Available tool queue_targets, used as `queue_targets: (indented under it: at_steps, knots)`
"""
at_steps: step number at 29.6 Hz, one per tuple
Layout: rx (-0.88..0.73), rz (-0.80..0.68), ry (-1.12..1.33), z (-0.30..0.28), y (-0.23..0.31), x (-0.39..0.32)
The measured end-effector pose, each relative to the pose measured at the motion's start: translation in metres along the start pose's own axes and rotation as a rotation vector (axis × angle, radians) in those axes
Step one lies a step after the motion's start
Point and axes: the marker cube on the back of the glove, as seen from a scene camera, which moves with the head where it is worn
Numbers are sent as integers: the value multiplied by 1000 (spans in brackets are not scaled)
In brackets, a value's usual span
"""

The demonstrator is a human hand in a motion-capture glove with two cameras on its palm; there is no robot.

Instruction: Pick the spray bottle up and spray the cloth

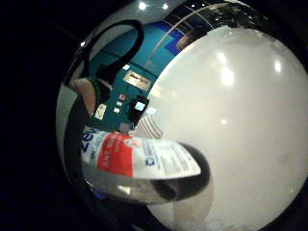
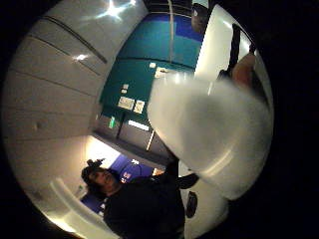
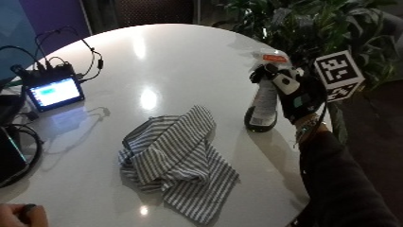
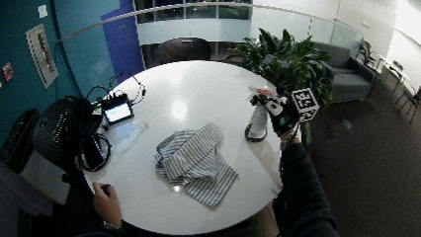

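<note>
white round table (image 3: pixel 189 56) | right hand (image 3: pixel 299 97) grips spray bottle (image 3: pixel 263 106) near edge | cloth (image 3: pixel 176 156) mid-table

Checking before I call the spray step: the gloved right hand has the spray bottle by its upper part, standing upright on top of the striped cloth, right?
Not quite. The gloved right hand does grip the spray bottle by its upper part and it is upright, but it is not on the striped cloth. The outside view shows it beside the cloth, over the bare white table.

Round white table (image 4: pixel 197 89); teal wall (image 4: pixel 72 44) to one side; leafy plant (image 4: pixel 283 54), grey sofa (image 4: pixel 345 74) beyond.
</note>
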Motion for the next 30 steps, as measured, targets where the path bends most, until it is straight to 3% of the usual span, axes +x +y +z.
queue_targets:
  at_steps: [8,12,22,26,30]
  knots:
    - [244,-150,120,13,4,-1]
    - [274,-192,212,10,2,-13]
    - [-151,-257,599,11,-21,-69]
    - [-432,-208,812,27,-18,-88]
    - [-604,-173,998,48,-12,-91]
